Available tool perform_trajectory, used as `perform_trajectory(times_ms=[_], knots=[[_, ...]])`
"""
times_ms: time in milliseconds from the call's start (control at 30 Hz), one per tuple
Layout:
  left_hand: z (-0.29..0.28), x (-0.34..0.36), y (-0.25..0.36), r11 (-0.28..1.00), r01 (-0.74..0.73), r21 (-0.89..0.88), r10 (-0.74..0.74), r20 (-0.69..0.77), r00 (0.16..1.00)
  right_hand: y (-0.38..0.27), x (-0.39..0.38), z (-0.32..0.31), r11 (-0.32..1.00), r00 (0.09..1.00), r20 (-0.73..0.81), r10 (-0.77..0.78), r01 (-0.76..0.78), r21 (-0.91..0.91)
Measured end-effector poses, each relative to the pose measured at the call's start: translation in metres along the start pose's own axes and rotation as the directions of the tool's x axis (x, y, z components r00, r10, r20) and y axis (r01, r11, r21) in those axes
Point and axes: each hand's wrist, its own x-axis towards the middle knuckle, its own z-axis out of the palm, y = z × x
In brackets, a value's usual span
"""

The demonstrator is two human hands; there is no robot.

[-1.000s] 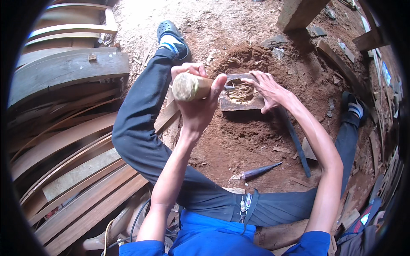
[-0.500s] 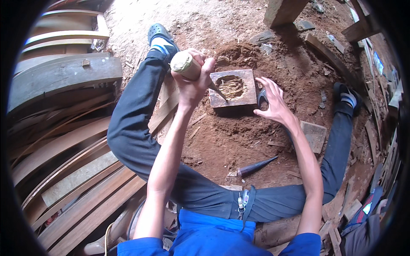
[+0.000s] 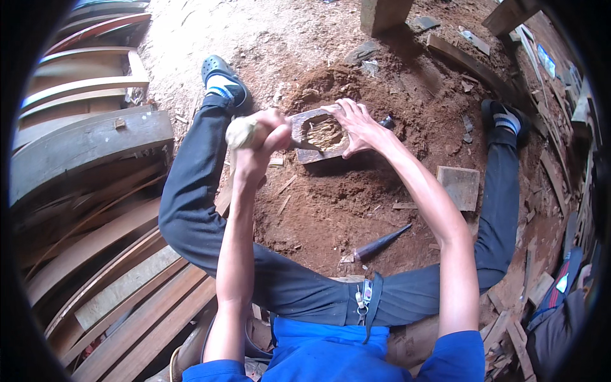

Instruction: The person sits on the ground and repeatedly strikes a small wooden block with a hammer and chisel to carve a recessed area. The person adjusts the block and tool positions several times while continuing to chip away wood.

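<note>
A squarish wooden block (image 3: 307, 155) with a rough, hollowed-out recess lies on the brown dirt between my legs. My left hand (image 3: 267, 130) is wrapped round the thick wooden handle (image 3: 244, 132) of a chisel, whose dark blade slants to the block's near left part. Across the block's right end spreads my right hand (image 3: 359, 129), fingers over the far side and thumb at the near side, gripping it. Just beyond that hand, a dark metal tool end (image 3: 386, 121) shows; the rest is hidden. Pale splintered wood (image 3: 324, 134) lines the recess.
A dark pointed metal tool (image 3: 382, 243) lies on the ground near my lap. A flat board piece (image 3: 458, 188) rests by my right leg. Long planks (image 3: 127, 305) are stacked at left. Upright timber (image 3: 385, 16) and a wooden bar (image 3: 468, 60) stand and lie at the far right.
My right hand has moved left from beside the dark tool onto the block's right end. My left hand has tipped the chisel lower and to the left; the block sits slightly turned.
</note>
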Motion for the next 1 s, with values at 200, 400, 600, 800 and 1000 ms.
perform_trajectory(times_ms=[200, 400, 600, 800, 1000], knots=[[-0.001, -0.024, -0.010, 0.985, -0.144, -0.099, 0.150, 0.065, 0.986, 0.006, -0.014, 0.010, 0.995, 0.993, -0.102, -0.056, 0.064, 0.078], [0.023, -0.020, -0.014, 0.983, -0.135, -0.123, 0.111, -0.183, 0.977, 0.004, -0.012, 0.014, 1.000, 0.998, -0.060, 0.009, -0.009, -0.003], [0.039, -0.002, -0.008, 0.977, -0.200, 0.080, 0.215, -0.323, 0.922, 0.008, -0.006, 0.000, 0.995, 0.993, -0.067, -0.098, 0.099, 0.002], [0.033, 0.005, 0.000, 0.970, -0.243, -0.017, 0.228, -0.292, 0.929, 0.018, 0.013, -0.020, 0.978, 0.974, 0.101, -0.204, 0.208, -0.029], [0.015, 0.013, 0.000, 0.979, -0.200, 0.042, 0.203, -0.098, 0.974, 0.003, -0.015, -0.007, 0.998, 0.984, -0.176, -0.012, 0.023, 0.056]])
